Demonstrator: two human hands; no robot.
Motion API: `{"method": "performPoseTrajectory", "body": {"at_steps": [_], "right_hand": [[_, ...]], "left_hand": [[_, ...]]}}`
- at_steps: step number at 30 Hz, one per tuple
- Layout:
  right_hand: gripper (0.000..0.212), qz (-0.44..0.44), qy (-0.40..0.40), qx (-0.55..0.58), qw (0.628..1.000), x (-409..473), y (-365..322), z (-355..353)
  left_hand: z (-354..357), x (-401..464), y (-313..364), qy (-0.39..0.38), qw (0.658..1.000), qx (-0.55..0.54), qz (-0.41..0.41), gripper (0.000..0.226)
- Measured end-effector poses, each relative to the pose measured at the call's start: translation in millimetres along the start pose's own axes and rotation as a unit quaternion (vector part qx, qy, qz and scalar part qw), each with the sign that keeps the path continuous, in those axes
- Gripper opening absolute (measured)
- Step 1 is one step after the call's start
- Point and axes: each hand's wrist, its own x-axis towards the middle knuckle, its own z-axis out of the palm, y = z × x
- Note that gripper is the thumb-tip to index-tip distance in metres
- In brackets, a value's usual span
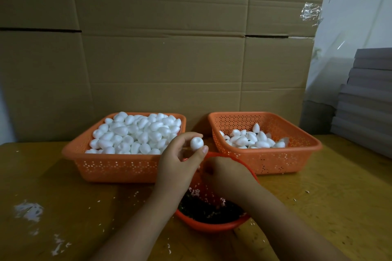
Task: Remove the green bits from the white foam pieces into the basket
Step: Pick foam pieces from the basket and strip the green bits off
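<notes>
My left hand pinches a white foam piece between thumb and fingertips, above the far rim of a round red basket. Dark green bits lie in that basket's bottom. My right hand hovers over the round basket just right of the left hand, fingers curled; whether it holds a bit is hidden. A left orange basket is heaped with white foam pieces. A right orange basket holds fewer foam pieces, some with green showing.
Everything stands on a yellow-brown table scattered with white crumbs. A wall of cardboard boxes rises right behind the baskets. Stacked grey boards sit at the right edge.
</notes>
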Motion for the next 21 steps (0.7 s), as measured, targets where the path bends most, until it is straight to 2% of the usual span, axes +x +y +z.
{"method": "performPoseTrajectory", "body": {"at_steps": [4, 8, 12, 21], "right_hand": [[0.018, 0.027, 0.1, 0.066, 0.992, 2.8, 3.8, -12.9], [0.012, -0.025, 0.147, 0.155, 0.976, 0.5, 3.3, -32.2], [0.011, -0.063, 0.178, 0.143, 0.971, -5.8, 1.7, -49.0], [0.014, -0.088, 0.181, 0.078, 0.976, -15.3, -6.3, -62.6]], "left_hand": [[-2.2, 0.5, -2.9, 0.027, 0.998, 0.04, 0.026, 0.03], [-3.4, 2.7, 1.8, 0.032, 0.996, 0.071, 0.042, 0.034], [-12.4, 11.4, 9.3, 0.055, 0.993, 0.098, 0.042, 0.033], [-21.6, 12.5, 21.2, 0.056, 0.95, 0.286, 0.108, 0.03]]}}
